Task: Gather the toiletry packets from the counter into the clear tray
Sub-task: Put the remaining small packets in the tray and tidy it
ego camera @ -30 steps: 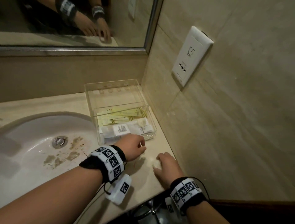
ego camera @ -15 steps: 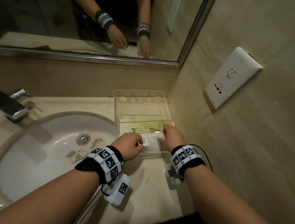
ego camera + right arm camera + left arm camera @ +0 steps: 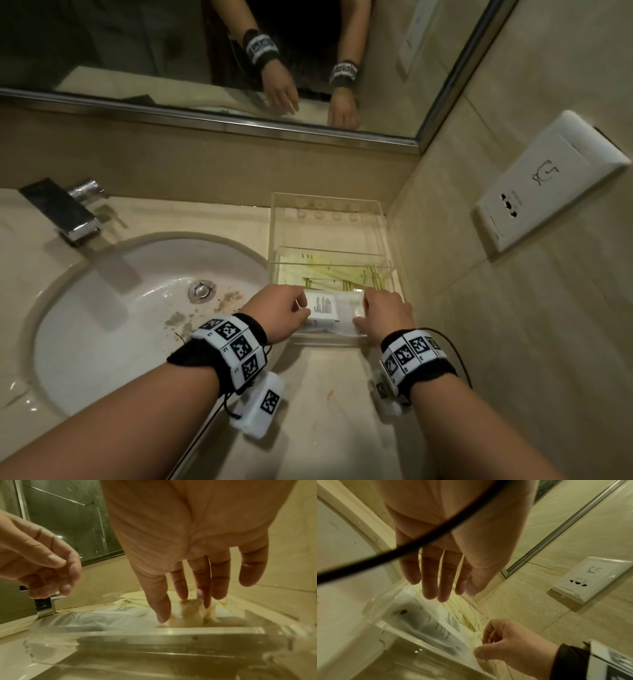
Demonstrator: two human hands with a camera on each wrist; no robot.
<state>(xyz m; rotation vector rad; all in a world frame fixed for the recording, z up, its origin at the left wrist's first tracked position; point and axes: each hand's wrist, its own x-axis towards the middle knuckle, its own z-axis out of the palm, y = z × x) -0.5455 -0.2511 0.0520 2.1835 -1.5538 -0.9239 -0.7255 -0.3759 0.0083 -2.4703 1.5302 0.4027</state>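
The clear tray (image 3: 383, 233) is seen right of centre in the head view, set in the corner of the counter (image 3: 318, 394) beside the sink (image 3: 137, 308). Its far section appears bare; in its near section yellow packets (image 3: 342, 274) are stacked, and white packets (image 3: 323, 306) are laid over them toward the lower edge of the tray.

The left hand (image 3: 279, 313) is held at the tray's lower left corner, over the white packets. In the left wrist view its fingers (image 3: 429, 577) are stretched out and slightly parted, with nothing grasped; whether the fingertips touch the packets cannot be told. The right hand (image 3: 385, 317) is lowered into the tray's lower right corner. In the right wrist view, at centre frame, a small pale round packet (image 3: 190, 613) is seen between its thumb and fingertips (image 3: 162, 609), resting on or just above the pile. The fingers are nearly straight and only lightly closed toward it, so it cannot be told whether it is pinched or already let go.

No packet is seen on the visible counter below the tray. The gathering is therefore judged nearly finished: what seems left is for the pale round packet to be settled and both hands to be drawn out. Parts of the counter outside the frames cannot be checked.
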